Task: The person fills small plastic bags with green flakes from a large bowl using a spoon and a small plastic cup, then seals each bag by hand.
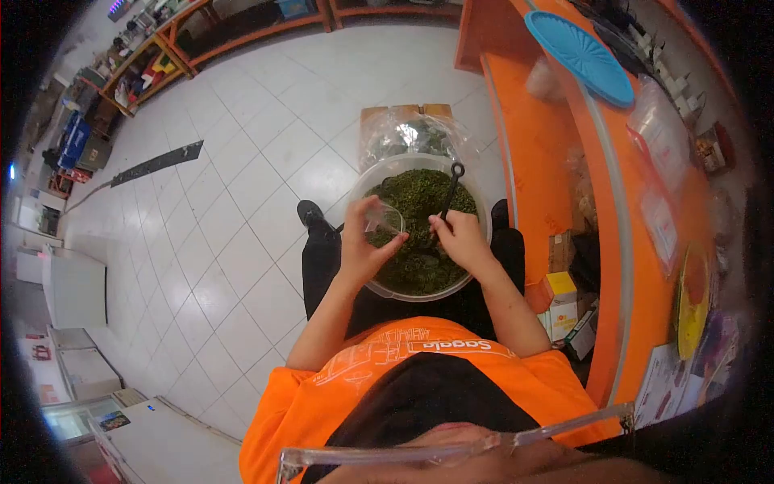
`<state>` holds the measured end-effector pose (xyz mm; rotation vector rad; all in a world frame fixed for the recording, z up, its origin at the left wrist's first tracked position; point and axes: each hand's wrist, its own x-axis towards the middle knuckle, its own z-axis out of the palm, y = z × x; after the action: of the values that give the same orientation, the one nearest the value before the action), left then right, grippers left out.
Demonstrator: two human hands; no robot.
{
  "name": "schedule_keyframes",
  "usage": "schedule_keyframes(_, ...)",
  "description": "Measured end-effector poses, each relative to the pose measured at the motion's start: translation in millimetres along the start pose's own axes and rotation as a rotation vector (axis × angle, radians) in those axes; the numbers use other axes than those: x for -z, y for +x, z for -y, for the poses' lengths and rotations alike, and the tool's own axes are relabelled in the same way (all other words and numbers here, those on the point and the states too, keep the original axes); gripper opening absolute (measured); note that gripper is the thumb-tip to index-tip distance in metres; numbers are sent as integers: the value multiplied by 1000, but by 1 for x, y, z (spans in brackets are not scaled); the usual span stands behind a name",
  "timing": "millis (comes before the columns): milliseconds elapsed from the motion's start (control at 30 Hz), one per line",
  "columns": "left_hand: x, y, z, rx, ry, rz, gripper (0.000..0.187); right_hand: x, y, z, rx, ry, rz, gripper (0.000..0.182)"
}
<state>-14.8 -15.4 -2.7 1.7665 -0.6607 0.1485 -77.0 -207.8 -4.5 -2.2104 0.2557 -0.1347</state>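
A round translucent tub (481, 189) full of green leafy bits (415, 194) stands between my knees. My left hand (364, 240) holds a small clear cup (387, 219) over the tub's left side, its rim toward the middle. In my right hand (463, 240) is a black-handled utensil (454, 187), its handle leaning up past the fingers; its lower end is hidden in the green bits or behind the hand. Just beyond the tub lies a clear plastic bag (403, 137) with some green content, on a wooden stool (435, 110).
An orange counter (601, 194) with shelves runs along the right, carrying a blue lid (580, 56), plastic bags and a yellow plate (692, 302). A yellow-and-white box (559, 302) sits low beside my right leg. Shelving (266, 36) lines the far wall beyond the tiled floor (242, 161).
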Motion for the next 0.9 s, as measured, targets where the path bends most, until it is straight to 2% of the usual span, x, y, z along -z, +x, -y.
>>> schedule_keyframes(33,0,0,1,4,33,1,69,-2,-1,-2,1,2,4,31)
schedule_keyframes(100,1,0,-1,7,64,7,69,-6,-4,-5,-57,90,152,37)
schedule_keyframes(167,0,2,-4,-7,83,20,70,-6,-5,-5,-16,60,150,36)
schedule_keyframes(233,-1,1,0,2,63,23,70,-1,-2,-1,-173,230,234,37)
schedule_keyframes(267,-1,0,2,15,50,24,70,0,-2,-1,-174,230,234,37)
schedule_keyframes(333,0,1,-1,7,55,19,70,1,0,0,-334,505,150,38)
schedule_keyframes(467,1,2,0,-44,116,17,70,-4,-2,-2,-213,478,80,38)
schedule_keyframes(533,1,1,1,-32,97,18,70,-10,-7,-3,-68,181,299,24)
schedule_keyframes(567,0,1,1,-20,77,16,70,-9,-7,-4,-69,179,295,24)
schedule_keyframes(633,-1,1,0,-6,66,19,70,-5,-6,0,-28,191,423,22)
schedule_keyframes(700,-1,1,1,8,61,18,70,-2,-2,-7,-22,208,421,23)
schedule_keyframes(767,-1,1,2,-8,53,12,70,7,1,-1,-256,444,295,26)
schedule_keyframes(833,0,0,0,-3,69,12,70,16,5,-3,-279,537,245,29)
schedule_keyframes(900,2,1,-4,-1,80,17,70,29,6,-1,-259,664,12,30)
